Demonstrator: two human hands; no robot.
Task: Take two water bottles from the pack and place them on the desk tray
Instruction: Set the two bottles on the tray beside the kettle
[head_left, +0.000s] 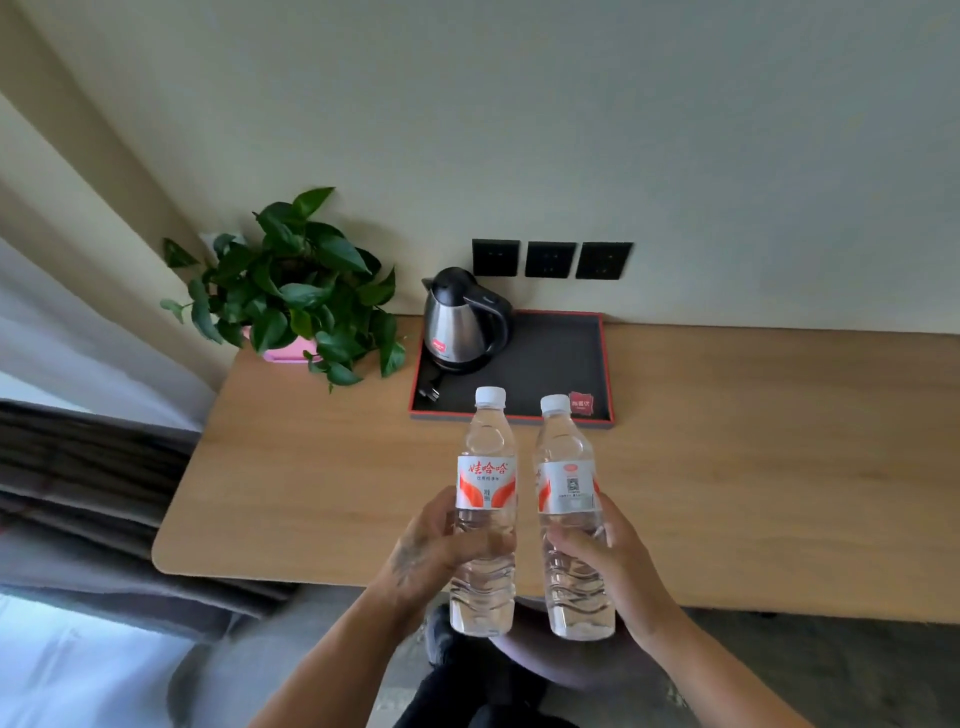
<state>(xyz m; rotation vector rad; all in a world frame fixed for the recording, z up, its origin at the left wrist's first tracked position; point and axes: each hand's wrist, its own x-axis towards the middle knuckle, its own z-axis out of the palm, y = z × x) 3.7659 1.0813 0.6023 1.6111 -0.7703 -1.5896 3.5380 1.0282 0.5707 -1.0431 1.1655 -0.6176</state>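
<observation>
Holding one upright water bottle each, the left hand (431, 556) and right hand (618, 566) keep a closed grip. Left bottle (485, 499) and right bottle (569, 499) hover above the tabletop (311, 467); the tray (545, 364) lies beyond.

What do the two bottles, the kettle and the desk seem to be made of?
Bottles: clear thin plastic, ribbed, see-through.
Kettle: likely brushed steel body reflecting light, black plastic lid and handle.
Desk: matte wood-look surface, perhaps laminate; faint grain.
</observation>
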